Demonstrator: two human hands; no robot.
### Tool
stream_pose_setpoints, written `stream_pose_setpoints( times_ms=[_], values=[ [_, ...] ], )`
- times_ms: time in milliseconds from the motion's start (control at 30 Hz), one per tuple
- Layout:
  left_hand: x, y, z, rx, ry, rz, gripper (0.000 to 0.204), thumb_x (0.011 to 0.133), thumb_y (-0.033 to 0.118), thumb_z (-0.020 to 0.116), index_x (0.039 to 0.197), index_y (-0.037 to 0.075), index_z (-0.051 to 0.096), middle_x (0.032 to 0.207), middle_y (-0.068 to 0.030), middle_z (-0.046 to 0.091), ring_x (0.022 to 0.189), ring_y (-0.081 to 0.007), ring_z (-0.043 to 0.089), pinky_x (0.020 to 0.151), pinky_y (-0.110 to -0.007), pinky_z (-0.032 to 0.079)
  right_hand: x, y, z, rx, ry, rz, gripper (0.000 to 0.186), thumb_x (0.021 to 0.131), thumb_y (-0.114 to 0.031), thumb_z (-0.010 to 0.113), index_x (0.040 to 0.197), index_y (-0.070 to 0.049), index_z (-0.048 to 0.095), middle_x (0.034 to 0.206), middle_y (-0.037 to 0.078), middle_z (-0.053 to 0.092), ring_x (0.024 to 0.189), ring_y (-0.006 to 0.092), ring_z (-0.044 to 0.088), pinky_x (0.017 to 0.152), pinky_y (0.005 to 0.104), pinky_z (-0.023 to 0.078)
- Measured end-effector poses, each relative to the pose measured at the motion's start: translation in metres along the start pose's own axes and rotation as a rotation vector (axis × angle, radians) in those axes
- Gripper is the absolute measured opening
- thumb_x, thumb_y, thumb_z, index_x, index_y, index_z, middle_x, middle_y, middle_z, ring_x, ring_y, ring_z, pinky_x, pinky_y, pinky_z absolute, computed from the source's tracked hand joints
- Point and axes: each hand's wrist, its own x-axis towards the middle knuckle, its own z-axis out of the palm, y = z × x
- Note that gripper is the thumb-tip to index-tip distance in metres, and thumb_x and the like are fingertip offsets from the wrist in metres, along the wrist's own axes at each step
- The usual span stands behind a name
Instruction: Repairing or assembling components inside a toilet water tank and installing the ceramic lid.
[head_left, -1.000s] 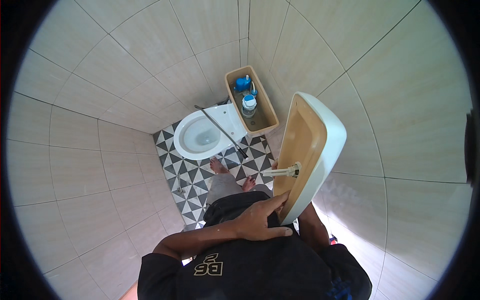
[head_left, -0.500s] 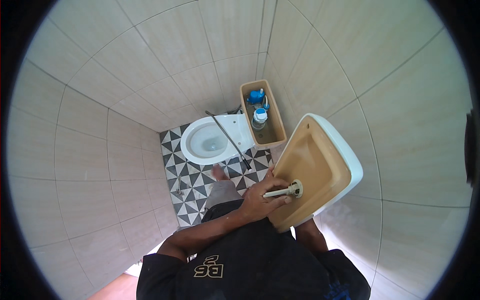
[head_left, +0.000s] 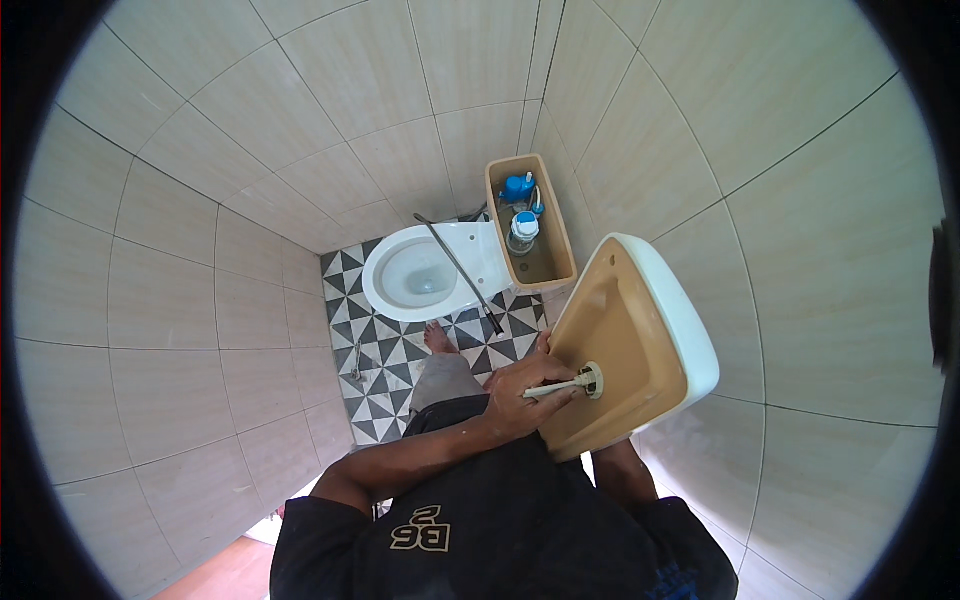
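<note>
A toilet tank lid (head_left: 628, 340) is held up in front of me, its tan hollow underside facing me and its glossy white rim to the right. My left hand (head_left: 525, 392) is closed around an off-white plastic push-button rod (head_left: 553, 387). That rod comes out of a round plastic fitting (head_left: 591, 380) set in the lid's underside. Behind the lid's lower edge goes my right forearm (head_left: 620, 470); the lid rests on that side, and most of my right hand is hidden behind it.
The open tan tank (head_left: 563, 240), with a blue fill valve (head_left: 518, 187) and blue-capped flush valve (head_left: 523, 228), stands behind the white toilet bowl (head_left: 385, 272). A thin rod with a black end (head_left: 460, 270) lies across the bowl. Tiled walls (head_left: 830, 300) are close by.
The lid and my hands have stayed nearly in place, with the lid tipped slightly. My left fingers have shifted a little on the rod. The view has moved slightly.
</note>
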Motion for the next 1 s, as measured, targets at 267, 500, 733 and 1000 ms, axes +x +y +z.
stream_pose_setpoints(
  times_ms=[267, 500, 733, 1000],
  values=[
    [0.001, 0.003, 0.001, -0.054, -0.015, -0.027, 0.021, 0.083, 0.007, 0.081, 0.1, 0.001, 0.071, 0.096, -0.0114, 0.073, 0.088, -0.0229, 0.072, 0.079, -0.033, 0.056, -0.015, -0.004, 0.034, -0.271, 0.71, 0.024, 0.071, 0.097, -0.06, 0.049, 0.136, -0.001, 0.048, 0.113, 0.018, 0.055, 0.104, 0.0281, 0.057, 0.091, 0.0386, 0.054],
    [-0.001, 0.0, -0.001, -0.166, -0.113, -0.084, 0.024, 0.083, 0.008, 0.082, 0.105, 0.001, 0.072, 0.097, -0.0102, 0.074, 0.085, -0.0173, 0.071, 0.077, -0.029, 0.056, -0.01, -0.017, 0.045, -0.476, 0.447, 0.127, 0.066, 0.098, -0.056, 0.05, 0.129, 0.002, 0.052, 0.103, 0.017, 0.057, 0.095, 0.0256, 0.059, 0.083, 0.0343, 0.055],
    [-0.002, -0.002, 0.002, -0.104, -0.14, -0.099, 0.025, 0.085, 0.007, 0.08, 0.108, 0.001, 0.074, 0.099, -0.0098, 0.076, 0.085, -0.0154, 0.072, 0.076, -0.029, 0.056, -0.007, -0.012, 0.058, -0.5, 0.469, 0.094, 0.065, 0.098, -0.056, 0.05, 0.127, 0.002, 0.053, 0.1, 0.016, 0.058, 0.094, 0.0247, 0.059, 0.08, 0.0327, 0.054],
    [-0.003, -0.002, 0.004, -0.11, -0.169, -0.17, 0.025, 0.087, 0.011, 0.079, 0.109, 0.002, 0.073, 0.098, -0.0084, 0.075, 0.084, -0.0142, 0.071, 0.076, -0.028, 0.056, -0.006, -0.009, 0.067, -0.502, 0.547, 0.049, 0.064, 0.098, -0.056, 0.05, 0.126, 0.002, 0.053, 0.098, 0.016, 0.058, 0.093, 0.0242, 0.059, 0.08, 0.0324, 0.053]
  ],
)
